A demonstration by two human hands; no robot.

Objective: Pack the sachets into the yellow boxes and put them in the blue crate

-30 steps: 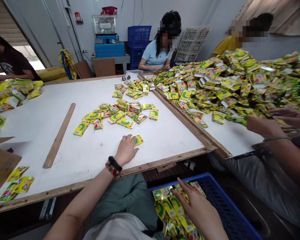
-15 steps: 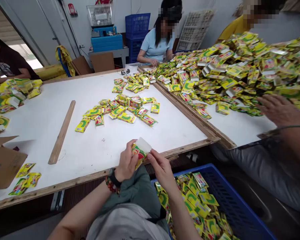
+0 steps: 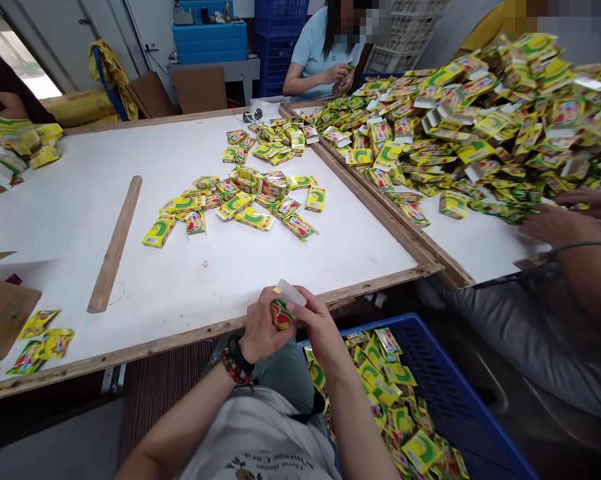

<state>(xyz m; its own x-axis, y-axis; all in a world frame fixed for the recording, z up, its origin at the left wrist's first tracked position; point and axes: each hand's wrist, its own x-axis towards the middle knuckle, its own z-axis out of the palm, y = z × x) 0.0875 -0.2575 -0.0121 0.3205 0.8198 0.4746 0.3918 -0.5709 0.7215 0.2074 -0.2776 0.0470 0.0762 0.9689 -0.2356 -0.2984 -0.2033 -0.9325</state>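
Observation:
A small yellow-green printed carton [image 3: 282,316] with its white end flap standing up is between my hands, just over the table's near edge. My left hand [image 3: 261,325] wraps around its body. On the flap side, the fingers of my right hand [image 3: 316,321] pinch at the carton. Whatever is inside the carton is hidden. Ahead on the white table [image 3: 190,293] lies a loose group of similar cartons [image 3: 237,207]. Beside my right forearm, a blue basket [image 3: 450,373] holds many flat yellow-green packets [image 3: 390,400].
A wooden strip [image 3: 115,247] lies on the table at left, near a cardboard box [image 3: 5,313] and a few packets [image 3: 57,343]. Beyond the wooden divider [image 3: 375,197] rises a large heap of cartons [image 3: 470,127]. A co-worker's hands [image 3: 560,223] are at right; another person [image 3: 315,53] sits opposite.
My right hand has moved in closer around the carton's open end. The view has tipped down slightly. The person opposite has raised their hands, and the co-worker's hand at right has shifted.

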